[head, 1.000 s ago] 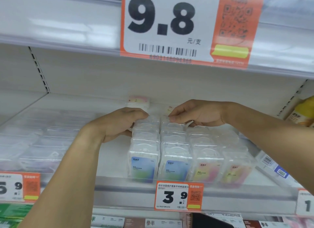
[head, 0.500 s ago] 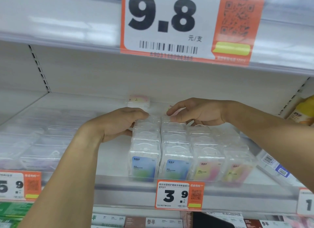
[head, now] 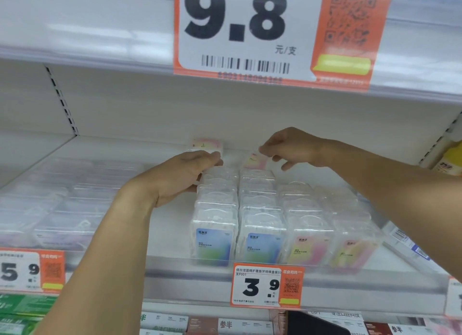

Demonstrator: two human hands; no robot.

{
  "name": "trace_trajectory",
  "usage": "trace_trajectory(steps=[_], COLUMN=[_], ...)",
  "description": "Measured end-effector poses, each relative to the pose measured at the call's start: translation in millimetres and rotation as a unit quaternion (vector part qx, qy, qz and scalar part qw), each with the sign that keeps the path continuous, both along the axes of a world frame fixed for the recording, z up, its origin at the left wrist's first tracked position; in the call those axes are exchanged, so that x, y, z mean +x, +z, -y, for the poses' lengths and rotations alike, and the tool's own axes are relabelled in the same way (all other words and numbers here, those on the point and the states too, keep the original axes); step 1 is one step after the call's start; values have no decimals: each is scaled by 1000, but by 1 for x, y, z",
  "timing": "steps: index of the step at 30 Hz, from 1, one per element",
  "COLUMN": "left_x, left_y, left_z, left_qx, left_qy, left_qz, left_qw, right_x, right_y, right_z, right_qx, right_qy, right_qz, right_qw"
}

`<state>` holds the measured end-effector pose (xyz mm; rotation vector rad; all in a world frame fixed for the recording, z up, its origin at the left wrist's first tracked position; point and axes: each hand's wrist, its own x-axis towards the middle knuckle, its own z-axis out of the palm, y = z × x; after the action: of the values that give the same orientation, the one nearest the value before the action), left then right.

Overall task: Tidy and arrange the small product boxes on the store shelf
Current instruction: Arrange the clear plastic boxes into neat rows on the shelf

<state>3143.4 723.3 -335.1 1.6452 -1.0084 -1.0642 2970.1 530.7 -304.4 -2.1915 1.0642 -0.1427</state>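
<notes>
Fingers of your right hand (head: 293, 147) pinch the pink box (head: 255, 161) at the shelf (head: 130, 149) back; left hand (head: 180, 177) grips the blue row's (head: 216, 197) rear. Seat it squarely.

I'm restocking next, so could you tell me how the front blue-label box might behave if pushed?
The front blue-label box looks like rigid clear plastic, so probably stiff and slippery. It stands tall and narrow, so it may tip, though the boxes packed behind should brace it.

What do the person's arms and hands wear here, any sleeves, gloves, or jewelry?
Nothing is worn. The left hand and right hand are bare, without gloves, rings or watch. Both forearms are bare up to the frame's edge; no sleeve shows.
</notes>
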Motion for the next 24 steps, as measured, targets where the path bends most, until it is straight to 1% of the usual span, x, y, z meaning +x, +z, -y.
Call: trace_trajectory(steps=[1, 2, 4, 6, 7, 10, 12, 13, 14, 16, 17, 19, 21, 23, 24], left_x=[-1, -2, -2, 1, 1, 2, 9, 15, 21, 33, 37, 46, 55, 61, 63], left_y=[-1, -1, -4, -7, -7, 2, 13, 19, 25, 32, 32, 29, 22, 14, 8], left_z=[3, 5, 8, 10, 10, 10, 14, 19, 27, 47, 58, 79, 93, 98, 99], left_qx=[-16, -35, -73, -99, -111, -135, -136, -130, -117, -71, -49, -11, 43, 118, 150], left_qy=[27, 59, 127, 183, 206, 235, 249, 257, 267, 271, 262, 237, 221, 204, 190], left_qz=[10, 16, 17, 26, 31, 64, 120, 151, 181, 249, 286, 358, 426, 459, 456], left_qw=[999, 998, 989, 978, 972, 960, 951, 946, 939, 927, 920, 903, 876, 857, 857], right_x=[6, 12, 24, 31, 33, 31, 25, 20, 15, 3, -4, -14, -23, -32, -36], right_y=[-6, -12, -25, -31, -30, -20, -9, -4, -1, 3, 3, 2, 1, -1, -4], right_z=[7, 11, 18, 22, 24, 26, 26, 26, 27, 28, 28, 28, 27, 27, 28], right_qx=[-43, -56, -56, -70, -68, -17, -45, -77, -89, -59, -39, -30, -37, -34, -28], right_qy=[-10, -12, 6, 20, 18, 1, 0, 3, 4, 2, 3, 14, 28, 33, 33], right_qz=[-24, -57, -131, -170, -160, -77, -47, -31, -2, 48, 58, 56, 56, 55, 53], right_qw=[999, 997, 990, 983, 985, 997, 998, 997, 996, 997, 998, 998, 997, 997, 998])
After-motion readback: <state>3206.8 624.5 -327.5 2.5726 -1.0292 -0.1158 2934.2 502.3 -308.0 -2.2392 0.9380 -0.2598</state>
